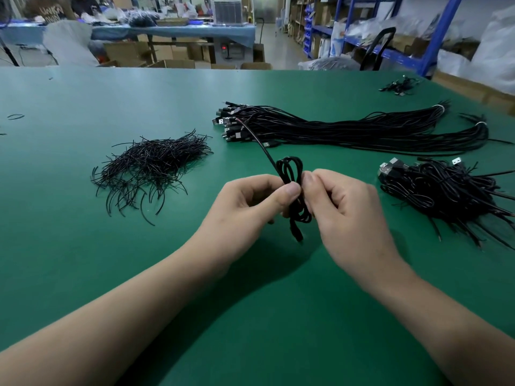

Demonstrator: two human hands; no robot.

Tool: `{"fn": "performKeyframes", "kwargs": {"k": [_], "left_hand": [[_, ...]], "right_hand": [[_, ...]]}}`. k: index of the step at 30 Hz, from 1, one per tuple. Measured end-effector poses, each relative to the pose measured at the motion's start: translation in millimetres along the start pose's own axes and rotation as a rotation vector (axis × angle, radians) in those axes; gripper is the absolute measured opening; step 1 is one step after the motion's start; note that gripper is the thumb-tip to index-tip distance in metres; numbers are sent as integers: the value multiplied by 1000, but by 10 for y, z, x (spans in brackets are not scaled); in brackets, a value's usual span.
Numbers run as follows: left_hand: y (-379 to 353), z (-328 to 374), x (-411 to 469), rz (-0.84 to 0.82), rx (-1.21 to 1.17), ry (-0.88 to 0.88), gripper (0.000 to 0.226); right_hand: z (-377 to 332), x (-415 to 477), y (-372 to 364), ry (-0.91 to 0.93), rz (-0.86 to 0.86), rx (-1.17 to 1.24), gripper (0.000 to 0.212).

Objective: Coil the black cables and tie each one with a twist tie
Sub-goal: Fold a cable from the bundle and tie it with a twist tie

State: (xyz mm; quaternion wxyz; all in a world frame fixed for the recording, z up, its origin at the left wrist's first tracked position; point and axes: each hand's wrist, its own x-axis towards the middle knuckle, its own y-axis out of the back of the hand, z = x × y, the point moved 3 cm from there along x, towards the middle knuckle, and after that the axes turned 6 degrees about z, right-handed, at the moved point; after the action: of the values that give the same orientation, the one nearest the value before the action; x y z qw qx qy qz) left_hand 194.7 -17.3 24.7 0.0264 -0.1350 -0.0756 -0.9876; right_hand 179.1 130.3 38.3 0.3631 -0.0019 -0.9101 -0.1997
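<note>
Hands at tabletop [83,260] centre. Left hand [250,201] and right hand [342,207] nearly touching.
6 to 9 o'clock: bare green, wide passage.
10 o'clock: twist-tie heap [150,165], stray ends trailing toward hands, gap left between.
12 to 2 o'clock: long cable bundle [348,129] lies across far reach.
11 o'clock: lane between heap and bundle, crossed by free end of held cable [291,176] slanting up to bundle's plugs.
3 o'clock: coiled-cable heap [446,193] near right hand, narrow gap only.

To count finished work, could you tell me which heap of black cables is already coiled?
The heap of coiled black cables beside the right hand; the long black cable bundle behind it lies straight.
</note>
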Motion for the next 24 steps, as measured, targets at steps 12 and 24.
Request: {"fn": "performKeyframes", "kwargs": {"k": [12,24], "left_hand": [[55,-87,32,-48,-205,185,21],[155,22,18,142,506,-451,25]], "right_hand": [[143,-13,-33,-167,-11,124,48],[248,-114,-187,-693,-182,513,38]]}}
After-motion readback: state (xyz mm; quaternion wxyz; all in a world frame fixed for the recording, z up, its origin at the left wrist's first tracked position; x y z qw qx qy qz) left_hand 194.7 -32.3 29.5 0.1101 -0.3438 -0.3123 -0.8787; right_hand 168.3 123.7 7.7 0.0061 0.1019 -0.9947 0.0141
